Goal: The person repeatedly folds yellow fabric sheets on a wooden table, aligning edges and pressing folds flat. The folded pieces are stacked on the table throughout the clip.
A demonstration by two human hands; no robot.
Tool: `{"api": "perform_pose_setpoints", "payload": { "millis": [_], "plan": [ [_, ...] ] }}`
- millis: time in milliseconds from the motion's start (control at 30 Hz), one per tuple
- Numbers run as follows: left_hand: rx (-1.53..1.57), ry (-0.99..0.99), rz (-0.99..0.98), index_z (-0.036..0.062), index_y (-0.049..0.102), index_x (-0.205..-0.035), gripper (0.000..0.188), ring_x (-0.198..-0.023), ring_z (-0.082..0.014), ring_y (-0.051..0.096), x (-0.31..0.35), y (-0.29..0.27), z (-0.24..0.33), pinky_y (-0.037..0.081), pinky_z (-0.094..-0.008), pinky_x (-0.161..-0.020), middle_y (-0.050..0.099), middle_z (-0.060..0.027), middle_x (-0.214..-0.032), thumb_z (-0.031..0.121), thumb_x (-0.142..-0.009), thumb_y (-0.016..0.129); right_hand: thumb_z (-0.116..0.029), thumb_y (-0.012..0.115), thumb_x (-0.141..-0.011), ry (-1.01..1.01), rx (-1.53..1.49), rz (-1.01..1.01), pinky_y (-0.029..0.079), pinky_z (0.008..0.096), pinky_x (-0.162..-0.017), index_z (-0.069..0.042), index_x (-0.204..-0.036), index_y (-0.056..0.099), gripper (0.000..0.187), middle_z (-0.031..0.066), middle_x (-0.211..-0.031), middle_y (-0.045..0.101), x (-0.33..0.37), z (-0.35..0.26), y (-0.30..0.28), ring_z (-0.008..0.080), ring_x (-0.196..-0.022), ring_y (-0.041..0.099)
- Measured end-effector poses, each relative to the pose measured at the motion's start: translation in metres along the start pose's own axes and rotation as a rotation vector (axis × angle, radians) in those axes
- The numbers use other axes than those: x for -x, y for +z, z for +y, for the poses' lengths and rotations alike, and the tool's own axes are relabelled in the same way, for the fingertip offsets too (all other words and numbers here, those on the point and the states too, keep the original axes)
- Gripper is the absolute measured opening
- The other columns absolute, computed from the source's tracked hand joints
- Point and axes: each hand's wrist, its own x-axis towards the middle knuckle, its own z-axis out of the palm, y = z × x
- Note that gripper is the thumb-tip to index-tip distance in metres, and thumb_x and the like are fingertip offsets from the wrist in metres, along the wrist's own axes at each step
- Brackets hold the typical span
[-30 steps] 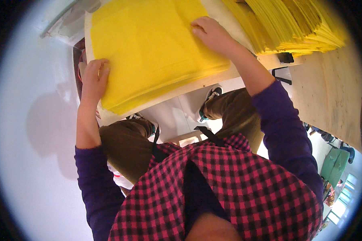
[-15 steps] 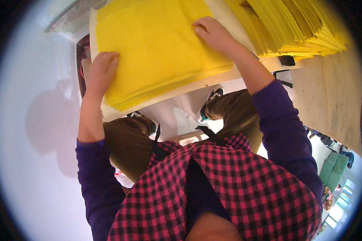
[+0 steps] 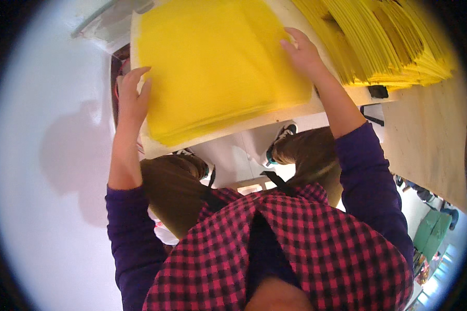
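A flat stack of yellow cloth sheets (image 3: 218, 67) lies on the pale wooden table in front of me, its near edge slightly uneven. My left hand (image 3: 134, 98) is at the stack's left edge, thumb and fingers apart, holding nothing. At the right edge is my right hand (image 3: 303, 56), its thumb and index finger spread and nothing between them. Whether either hand's fingertips touch the cloth I cannot tell. The cloth looks a little blurred.
A tall pile of folded yellow cloth (image 3: 379, 41) stands at the far right on the wooden table (image 3: 425, 140). A white wall (image 3: 46, 155) rises on the left. Below the table's front edge are my legs and shoes. A green object (image 3: 431, 232) is at the lower right.
Both hands have opened their fingers. The right hand has moved outward from over the cloth to its right edge. The whole view has shifted slightly.
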Motion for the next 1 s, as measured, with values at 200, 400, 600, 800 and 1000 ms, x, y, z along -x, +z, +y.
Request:
{"api": "perform_pose_setpoints", "payload": {
  "millis": [200, 400, 600, 800, 1000],
  "plan": [
    [0.614, -0.759, 0.093, 0.0072, 0.046, -0.134, 0.041, -0.127, -0.0254, 0.038, -0.005, 0.01, 0.005, 0.029, -0.0347, -0.105, 0.04, -0.014, -0.139, 0.02, -0.095, 0.044, -0.042, 0.054, -0.089, 0.365, -0.278, -0.118, 0.039, 0.0353, -0.1, -0.004, -0.141, 0.033, 0.068, 0.0213, -0.138, 0.042, -0.018, -0.003, 0.001, 0.0306, -0.124, 0.046],
    [0.95, -0.846, 0.095, 0.0036, 0.04, -0.138, 0.044, -0.127, -0.0225, 0.039, -0.003, 0.014, 0.003, 0.032, -0.0315, -0.102, 0.037, -0.0118, -0.142, 0.018, -0.096, 0.04, -0.042, 0.054, -0.089, 0.344, -0.337, -0.128, 0.041, 0.0355, -0.098, -0.002, -0.142, 0.031, 0.071, 0.0217, -0.138, 0.043, -0.016, -0.007, 0.008, 0.0305, -0.122, 0.047],
    [0.534, -0.829, 0.079, 0.0015, 0.044, -0.134, 0.043, -0.12, -0.0227, 0.044, -0.01, 0.011, 0.003, 0.035, -0.0298, -0.098, 0.048, -0.0136, -0.125, 0.015, -0.094, 0.041, -0.042, 0.055, -0.088, 0.316, -0.225, -0.061, 0.042, 0.0361, -0.096, -0.004, -0.139, 0.036, 0.066, 0.02, -0.135, 0.046, -0.019, -0.008, 0.001, 0.0303, -0.119, 0.05],
    [0.233, -0.282, -0.004, 0.0029, 0.062, -0.104, 0.02, -0.1, -0.0266, 0.054, 0.013, -0.008, 0.041, 0.043, -0.0335, -0.085, 0.059, -0.0113, -0.097, 0.011, -0.092, 0.049, -0.034, 0.055, -0.088, -0.095, -0.171, -0.1, 0.045, 0.0375, -0.091, -0.003, -0.116, 0.058, 0.042, 0.016, -0.116, 0.058, 0.009, -0.013, -0.018, 0.0291, -0.107, 0.056],
    [-0.038, -0.106, -0.184, -0.0001, 0.06, -0.101, 0.019, -0.099, -0.0335, 0.055, -0.003, 0.013, 0.033, 0.043, -0.0379, -0.087, 0.06, -0.0176, -0.102, 0.011, -0.09, 0.05, -0.03, 0.054, -0.088, -0.333, 0.051, -0.109, 0.045, 0.0402, -0.088, -0.002, -0.105, 0.063, 0.034, 0.0178, -0.107, 0.061, 0.01, -0.016, 0.012, 0.0341, -0.101, 0.056]
  ]
}}
